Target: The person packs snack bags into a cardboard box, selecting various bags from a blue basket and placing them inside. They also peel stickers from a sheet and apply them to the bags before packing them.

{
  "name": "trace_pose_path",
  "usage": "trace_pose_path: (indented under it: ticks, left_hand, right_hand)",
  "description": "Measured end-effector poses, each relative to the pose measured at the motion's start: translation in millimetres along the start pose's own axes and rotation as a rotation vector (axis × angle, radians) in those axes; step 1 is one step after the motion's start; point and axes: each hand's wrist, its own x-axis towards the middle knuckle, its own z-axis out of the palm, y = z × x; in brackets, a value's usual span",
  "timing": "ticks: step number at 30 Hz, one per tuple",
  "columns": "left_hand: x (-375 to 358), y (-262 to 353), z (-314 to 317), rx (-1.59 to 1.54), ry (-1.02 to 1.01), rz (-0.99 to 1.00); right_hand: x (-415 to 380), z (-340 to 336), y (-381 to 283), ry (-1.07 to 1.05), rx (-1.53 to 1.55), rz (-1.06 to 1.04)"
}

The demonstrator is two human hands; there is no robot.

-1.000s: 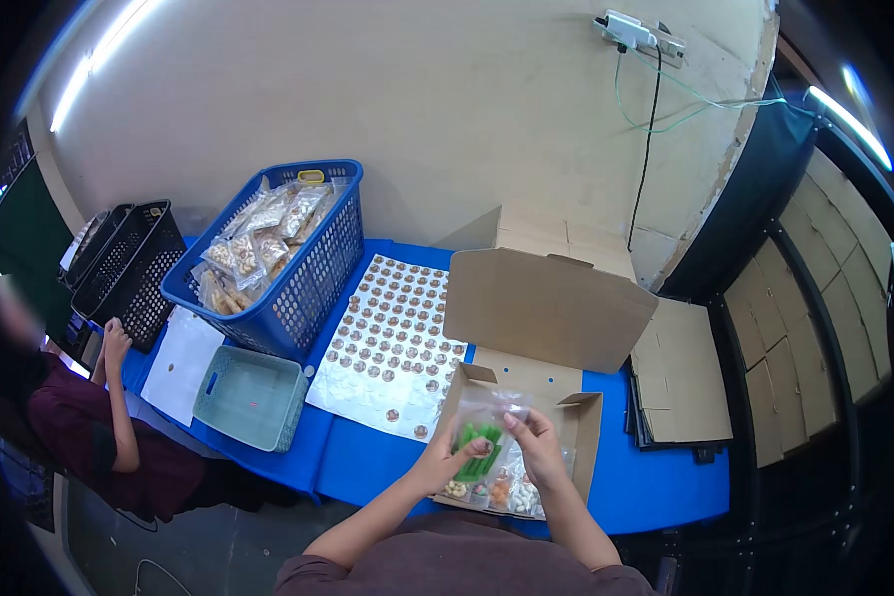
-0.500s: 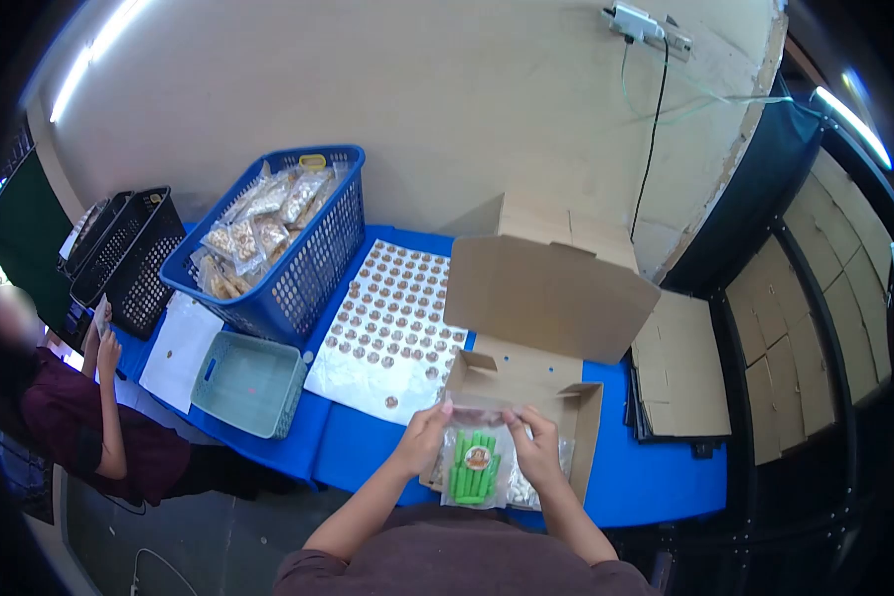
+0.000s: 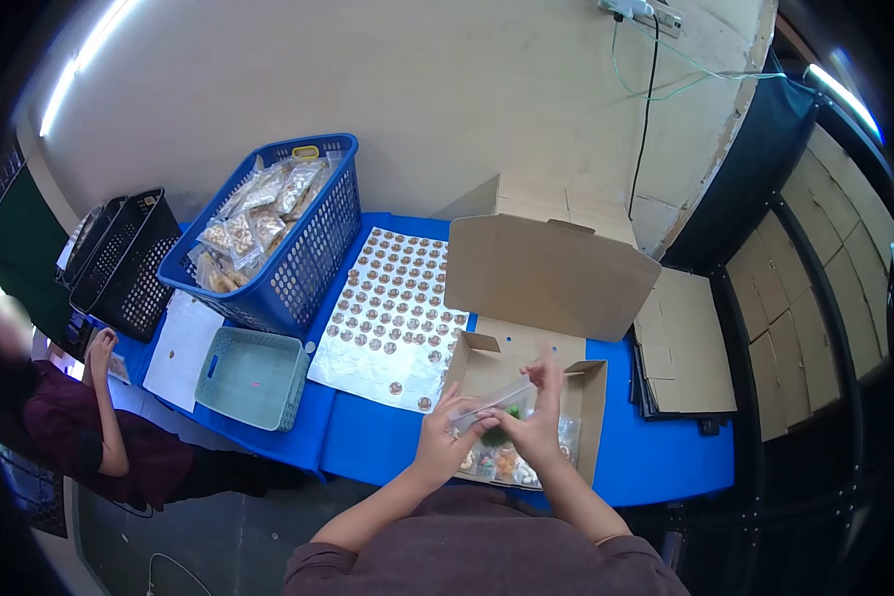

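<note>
A clear plastic pouch (image 3: 489, 400) with green sticks in it is held up over the open cardboard box (image 3: 590, 422). My left hand (image 3: 445, 442) pinches the pouch at its left side. My right hand (image 3: 536, 422) grips the other side with its thumb near the left thumb; its upper fingers are raised and blurred. The pouch is tilted, and my hands cover much of it. Below my hands, several packets (image 3: 507, 463) with orange, white and other pieces lie in the box.
A sheet of round stickers (image 3: 343, 370) lies left of the box. Beyond it stand a blue basket (image 3: 313, 263) full of packets, a grey-green tray (image 3: 286, 387) and black baskets (image 3: 134, 288). Flat cardboard (image 3: 690, 348) is stacked at right. A co-worker (image 3: 109, 427) stands at left.
The pouch has been lifted and tilted from hanging flat with its round label showing. My right hand has moved up along it, and packets in the box have come into view.
</note>
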Motion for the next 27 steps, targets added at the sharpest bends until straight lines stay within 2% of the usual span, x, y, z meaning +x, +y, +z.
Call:
trace_pose_path:
  ticks: [2,4,6,8,10,15,17,19,21,23,26,27]
  left_hand:
    - [-1.9,-6.2,-0.4,0.003,0.043,0.014]
    - [-1.6,-7.8,-0.1,0.053,0.081,0.066]
    - [-0.6,-9.3,-0.5,0.102,0.113,0.119]
    - [-1.5,-11.5,-4.7,-0.049,-0.003,-0.141]
    - [-0.6,-16.5,-9.9,-0.118,-0.024,-0.183]
    - [3.6,-37.6,-18.0,-0.305,-0.075,-0.251]
    - [7.6,-34.5,-16.9,-0.300,0.096,-0.243]
    - [7.2,-36.9,-17.7,-0.311,0.125,-0.254]
    - [3.5,-41.0,-13.4,-0.322,0.152,-0.265]
    - [-3.9,-45.1,1.4,-0.213,-0.031,-0.093]
    - [-9.3,-4.9,9.5,-0.163,-0.073,-0.185]
    - [-7.4,-12.1,10.5,-0.113,0.000,-0.042]
  right_hand:
    - [7.3,-5.2,1.3,-0.306,0.102,0.009]
    - [9.3,-6.5,6.3,-0.310,0.139,0.031]
    - [11.8,-9.8,12.7,-0.478,0.457,0.246]
    - [10.4,-10.7,12.2,-0.501,0.466,0.314]
    - [14.0,-10.5,17.4,-0.568,0.437,0.421]
    - [9.9,-17.0,23.9,-0.598,0.348,0.390]
    - [8.9,-19.3,23.6,-0.596,0.323,0.382]
    - [6.3,-21.2,27.0,-0.466,0.306,0.337]
    - [1.8,-17.3,19.2,-0.450,0.202,0.277]
    - [-4.3,-10.5,17.9,-0.501,0.023,0.092]
    - [-3.6,-9.4,5.5,-0.589,0.060,-0.002]
    - [-1.8,-9.8,8.3,-0.583,0.055,-0.015]
